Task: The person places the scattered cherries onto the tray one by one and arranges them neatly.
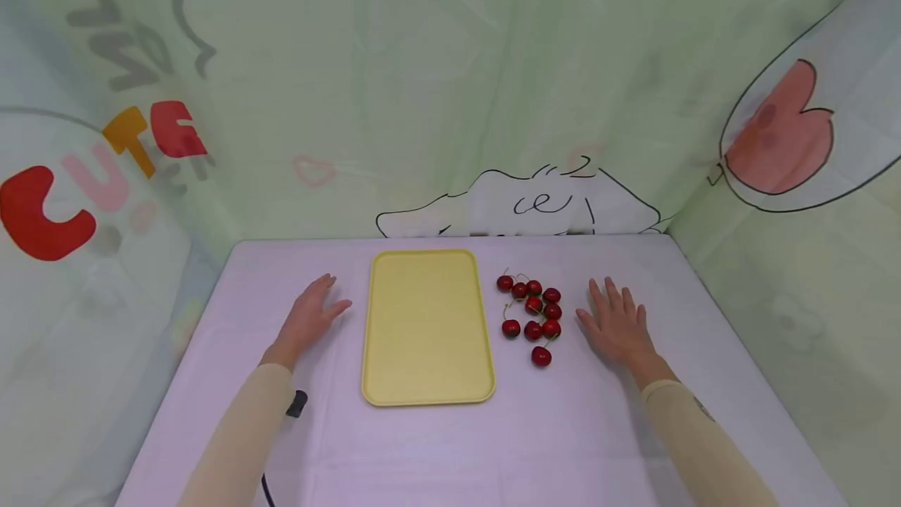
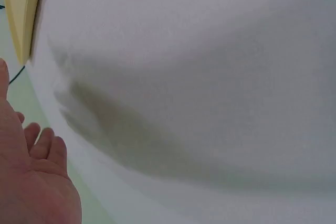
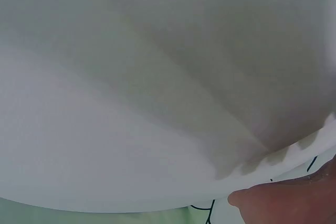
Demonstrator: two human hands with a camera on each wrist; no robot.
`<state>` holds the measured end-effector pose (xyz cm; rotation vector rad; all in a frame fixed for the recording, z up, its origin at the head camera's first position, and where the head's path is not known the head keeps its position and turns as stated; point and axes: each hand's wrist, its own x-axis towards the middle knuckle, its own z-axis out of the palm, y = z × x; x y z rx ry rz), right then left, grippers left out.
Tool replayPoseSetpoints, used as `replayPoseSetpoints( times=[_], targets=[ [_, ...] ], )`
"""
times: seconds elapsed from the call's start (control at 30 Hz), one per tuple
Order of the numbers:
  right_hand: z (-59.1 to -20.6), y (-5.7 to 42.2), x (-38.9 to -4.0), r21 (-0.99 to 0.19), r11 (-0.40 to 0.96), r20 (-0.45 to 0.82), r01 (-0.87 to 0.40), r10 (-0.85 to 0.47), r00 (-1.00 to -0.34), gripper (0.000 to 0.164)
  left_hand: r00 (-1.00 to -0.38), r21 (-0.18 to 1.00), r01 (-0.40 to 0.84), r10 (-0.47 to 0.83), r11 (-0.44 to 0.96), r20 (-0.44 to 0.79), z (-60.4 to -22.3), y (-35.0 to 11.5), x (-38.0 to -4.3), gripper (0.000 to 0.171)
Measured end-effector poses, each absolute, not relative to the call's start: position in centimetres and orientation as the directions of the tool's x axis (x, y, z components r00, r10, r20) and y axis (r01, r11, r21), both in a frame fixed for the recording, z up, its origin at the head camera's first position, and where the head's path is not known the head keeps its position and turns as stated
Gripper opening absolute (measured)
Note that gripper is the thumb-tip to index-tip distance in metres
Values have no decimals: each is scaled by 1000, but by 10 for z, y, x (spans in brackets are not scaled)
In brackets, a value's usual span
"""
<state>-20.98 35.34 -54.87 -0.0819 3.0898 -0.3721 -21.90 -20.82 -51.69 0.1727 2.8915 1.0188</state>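
Observation:
A yellow rectangular tray [image 1: 429, 327] lies on the table with nothing on it. To its right is a loose cluster of several dark red cherries [image 1: 533, 305], some with stems. My left hand [image 1: 307, 319] is just left of the tray, fingers relaxed and holding nothing; in the left wrist view this hand [image 2: 39, 177] is over the cloth, near the tray's corner [image 2: 23, 14]. Right of the cherries my right hand [image 1: 619, 327] has its fingers spread, palm down, and holds nothing. Only part of the right hand [image 3: 294, 200] shows in the right wrist view.
A pale lilac cloth covers the table [image 1: 422, 452]. Behind and beside it hang light green printed curtains [image 1: 422, 100]. A small black object [image 1: 297, 404] lies by the left sleeve, and a dark cable [image 1: 267, 490] shows nearer the front.

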Motion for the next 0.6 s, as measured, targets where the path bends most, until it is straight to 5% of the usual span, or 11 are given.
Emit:
replayPoseSetpoints(
  times=[0.23, 0.6],
  targets=[
    [-565, 354, -217, -267, 960, 3, -86, -88, -996, 82, -963, 654, 229, 264, 721, 46, -522, -185, -221, 56],
    [-539, 330, -211, -364, 915, 24, -176, -179, -983, 69, -953, 679, 265, 293, 685, 77, -531, -170, -214, 55]
  ],
)
